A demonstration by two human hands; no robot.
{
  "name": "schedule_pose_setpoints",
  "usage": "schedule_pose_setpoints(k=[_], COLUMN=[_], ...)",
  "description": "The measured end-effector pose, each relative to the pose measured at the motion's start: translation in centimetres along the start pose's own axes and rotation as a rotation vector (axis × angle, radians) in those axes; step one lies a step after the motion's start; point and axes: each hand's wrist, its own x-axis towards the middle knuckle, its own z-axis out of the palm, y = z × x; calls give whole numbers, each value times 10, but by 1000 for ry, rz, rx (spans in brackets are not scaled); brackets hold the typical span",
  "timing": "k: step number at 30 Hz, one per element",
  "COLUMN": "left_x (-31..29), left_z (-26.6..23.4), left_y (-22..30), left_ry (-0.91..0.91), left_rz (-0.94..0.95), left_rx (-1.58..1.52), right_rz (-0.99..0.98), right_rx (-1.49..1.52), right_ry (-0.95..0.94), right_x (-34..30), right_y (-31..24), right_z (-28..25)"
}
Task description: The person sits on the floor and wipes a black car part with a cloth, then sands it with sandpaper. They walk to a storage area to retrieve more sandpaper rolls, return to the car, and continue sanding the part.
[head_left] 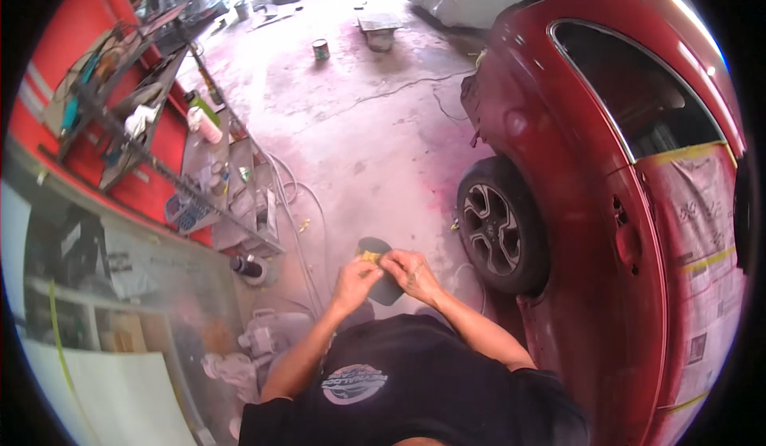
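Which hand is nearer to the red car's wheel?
Right. The right hand is left of the wheel, apart from it; the left hand is farther left, on the right hand's other side.

A small yellow piece [369, 257] is held at the fingertips of the left hand [356, 284] and the right hand [412, 274], near the middle of the scene. Fingers partly cover it; its exact shape and material are too small to tell.

Pale lettering [355, 382] on black shirt [471, 378]; dark print [688, 209] on masking paper [710, 294].
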Motion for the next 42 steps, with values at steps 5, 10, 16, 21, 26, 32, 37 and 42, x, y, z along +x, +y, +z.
schedule_pose_setpoints(k=[5,10,16,21,26,32,37,42], left_x=[128,236,405,558,670,826,990,1140], left_z=[-74,-94,-130,-149,-173,-204,-215,-237], left_y=[14,-26,-62,-13,-35,-101,-105,-65], left_ry=[-126,-127,-90,-40,157,178,-8,-340], left_rz=[15,-79,-77,33,-62,-136,-131,7], left_rx=[95,97,48,240,99,-194,-200,235], right_rz=[-38,-4,-148,-147,-71,175,205,288], right_rx=[-62,-45,-135,-39,-33,375,461,389], right_ry=[1,-49,-179,-157,-184,-94,149,336], right_x=[133,250,431,573,693,808,910,1002], right_y=[-8,29,93,78,73,158,195,204], right_z=[-11,-23,-56,-137,-194,-220,-248,-285])
